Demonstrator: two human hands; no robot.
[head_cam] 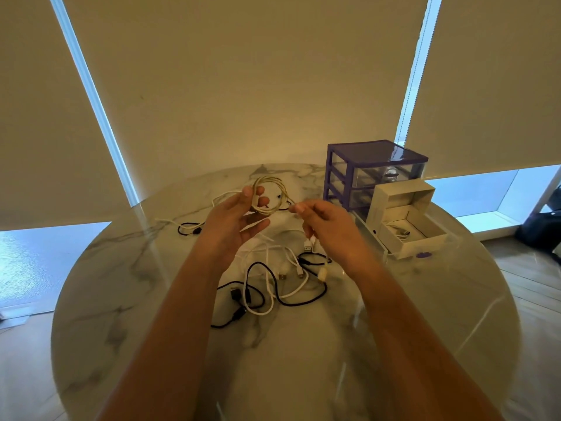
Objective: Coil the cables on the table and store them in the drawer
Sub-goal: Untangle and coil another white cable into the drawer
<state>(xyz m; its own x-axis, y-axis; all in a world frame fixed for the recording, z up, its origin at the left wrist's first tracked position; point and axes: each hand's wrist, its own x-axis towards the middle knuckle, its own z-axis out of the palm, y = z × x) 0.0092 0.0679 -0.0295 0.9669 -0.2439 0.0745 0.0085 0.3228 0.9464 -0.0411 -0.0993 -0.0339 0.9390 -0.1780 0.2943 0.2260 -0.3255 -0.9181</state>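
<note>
My left hand (239,220) holds a coiled white cable (273,192) above the marble table (121,268), loops around its fingers. My right hand (324,229) pinches the free end of that cable just to the right of the coil. Below both hands lies a tangle of black and white cables (273,284). A purple drawer unit (364,174) stands at the back right. Its pulled-out clear drawer (391,253) holds an open white box (406,220) with a white cable inside.
Another white cable (224,196) and a short black cable (189,228) lie on the table's far left part. Blinds cover the windows behind. A dark bag (543,229) sits on the wooden floor at the right.
</note>
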